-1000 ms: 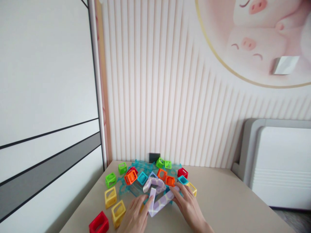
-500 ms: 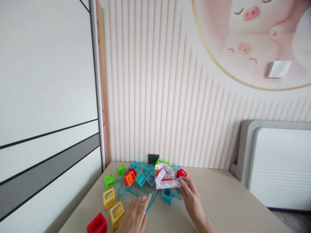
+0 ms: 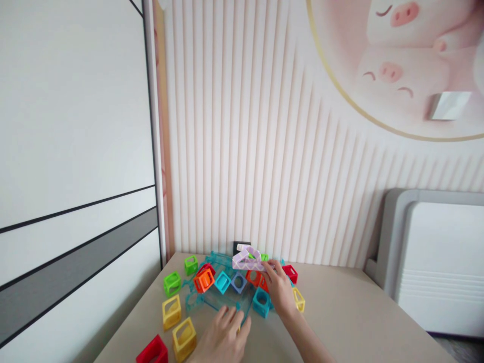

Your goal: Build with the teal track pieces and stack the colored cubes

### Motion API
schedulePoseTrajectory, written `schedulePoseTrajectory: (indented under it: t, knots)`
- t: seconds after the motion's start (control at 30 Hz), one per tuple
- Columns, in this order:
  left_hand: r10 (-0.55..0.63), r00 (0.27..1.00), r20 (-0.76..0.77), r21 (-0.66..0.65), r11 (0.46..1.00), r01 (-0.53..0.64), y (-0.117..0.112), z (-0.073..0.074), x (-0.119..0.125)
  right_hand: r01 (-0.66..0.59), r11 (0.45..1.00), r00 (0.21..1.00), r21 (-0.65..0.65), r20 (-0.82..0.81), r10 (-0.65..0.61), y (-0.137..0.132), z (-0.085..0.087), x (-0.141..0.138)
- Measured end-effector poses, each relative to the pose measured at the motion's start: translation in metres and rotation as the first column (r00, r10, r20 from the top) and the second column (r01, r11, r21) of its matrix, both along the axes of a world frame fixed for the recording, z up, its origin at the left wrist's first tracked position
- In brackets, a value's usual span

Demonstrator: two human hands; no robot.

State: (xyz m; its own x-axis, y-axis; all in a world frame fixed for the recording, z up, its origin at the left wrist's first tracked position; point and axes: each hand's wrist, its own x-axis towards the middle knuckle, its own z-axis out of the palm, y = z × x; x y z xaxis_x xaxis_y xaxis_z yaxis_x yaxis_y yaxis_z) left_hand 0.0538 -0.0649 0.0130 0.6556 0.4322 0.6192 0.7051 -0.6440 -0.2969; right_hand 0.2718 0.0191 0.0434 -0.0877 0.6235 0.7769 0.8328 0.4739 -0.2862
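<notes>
Lilac piece (image 3: pixel 247 264) (right hand (image 3: pixel 281 287)) nearer wall (image 3: pixel 227 131)

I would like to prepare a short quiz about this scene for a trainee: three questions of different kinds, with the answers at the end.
1. Which hand holds the lilac patterned piece?
2. True or false: just to the left of the left hand is a blue block.
3. How many green blocks show in the left half of the picture? a) one b) two c) four

Key: 1. The right hand. 2. False; that block is a yellow block. 3. b
</notes>
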Motion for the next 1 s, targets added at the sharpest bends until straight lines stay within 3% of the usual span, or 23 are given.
schedulePoseTrajectory:
  t: [0.13,0.27,0.47,0.67,0.87,1.0]
  knots:
    - [-0.005,1.0,-0.021,-0.142,0.99,0.002,0.004,0.006,0.014,-0.014,0.999,0.999,-0.03,0.05,0.015,0.008,-0.002,-0.019]
    - [-0.015,0.999,0.041,-0.236,0.971,0.024,-0.001,0.008,0.016,-0.026,0.996,0.996,-0.088,0.085,0.033,0.003,-0.001,-0.02]
    - [-0.005,0.991,0.137,-0.396,0.916,0.06,-0.012,0.029,0.007,0.005,0.999,0.995,-0.052,0.097,0.001,-0.035,-0.006,-0.001]
    - [0.04,0.971,0.237,-0.477,0.875,0.081,-0.009,0.034,-0.001,-0.175,0.984,0.978,-0.037,0.112,0.178,-0.065,-0.009,-0.006]
    - [0.122,0.947,0.297,-0.534,0.843,0.059,-0.009,0.029,-0.003,-0.396,0.884,0.872,-0.248,0.199,0.447,-0.08,0.0,-0.033]
    - [0.107,0.941,0.321,-0.52,0.851,0.08,-0.009,0.026,-0.003,-0.443,0.808,0.822,-0.389,0.183,0.539,-0.081,0.001,-0.036]
